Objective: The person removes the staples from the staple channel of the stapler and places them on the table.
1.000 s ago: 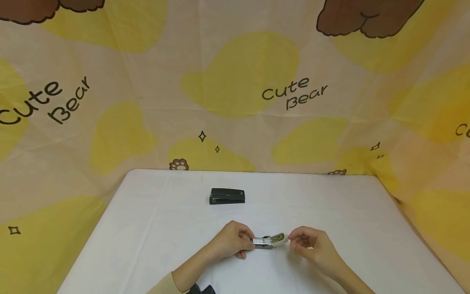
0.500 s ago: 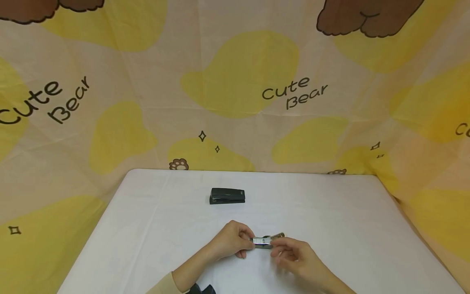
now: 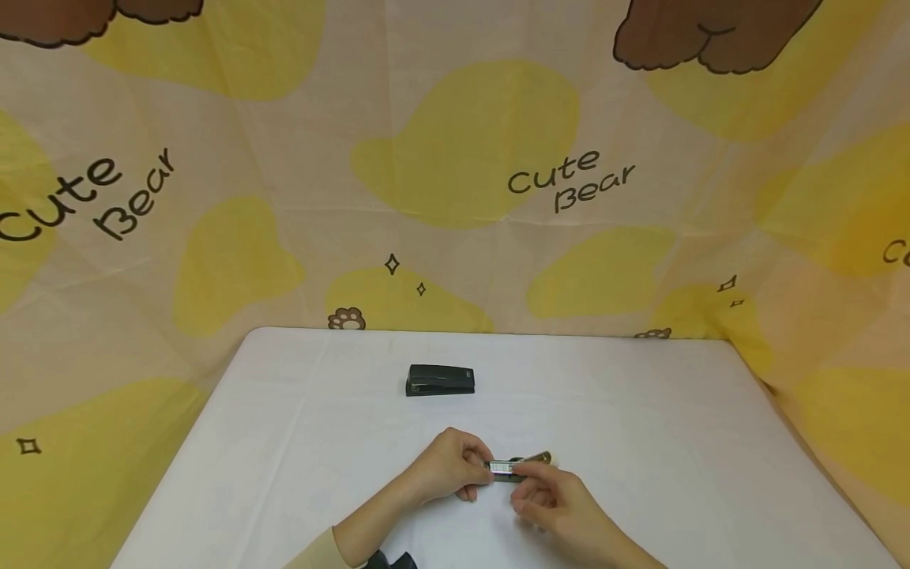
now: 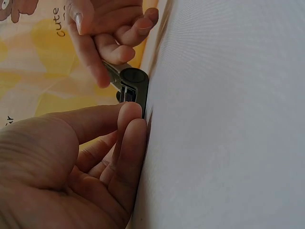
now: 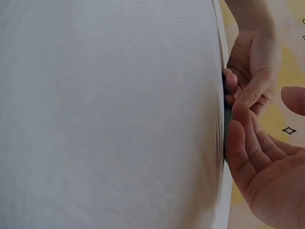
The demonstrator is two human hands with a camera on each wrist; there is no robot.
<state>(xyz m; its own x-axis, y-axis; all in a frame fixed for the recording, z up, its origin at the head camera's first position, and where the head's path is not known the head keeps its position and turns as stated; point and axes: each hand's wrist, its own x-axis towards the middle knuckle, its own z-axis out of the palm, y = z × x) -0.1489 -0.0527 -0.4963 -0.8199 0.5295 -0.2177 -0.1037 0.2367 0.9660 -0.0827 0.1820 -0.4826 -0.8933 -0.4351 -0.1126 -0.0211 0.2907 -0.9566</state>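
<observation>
A small dark green stapler [image 3: 503, 469] lies on the white table with its top arm [image 3: 543, 457] swung open to the right, baring the metal staple channel. My left hand [image 3: 448, 466] pinches the stapler's left end between thumb and fingers. The right hand [image 3: 565, 506] reaches over from the right, its index fingertip at the channel and its thumb apart from the stapler. In the left wrist view the round hinge [image 4: 134, 75] shows just beyond the left fingertips. The right wrist view shows only a green strip of the stapler's side [image 5: 228, 136]; the fingers hide the rest.
A larger black stapler [image 3: 440, 381] rests farther back on the white table [image 3: 341, 442]. A patterned cloth [image 3: 455, 158] hangs behind the table and along its sides. Part of a black object [image 3: 391, 560] shows at the bottom edge beside the left sleeve.
The right hand has moved left from the tip of the opened top arm to the staple channel, its index finger now over it. The left hand and both staplers have stayed put.
</observation>
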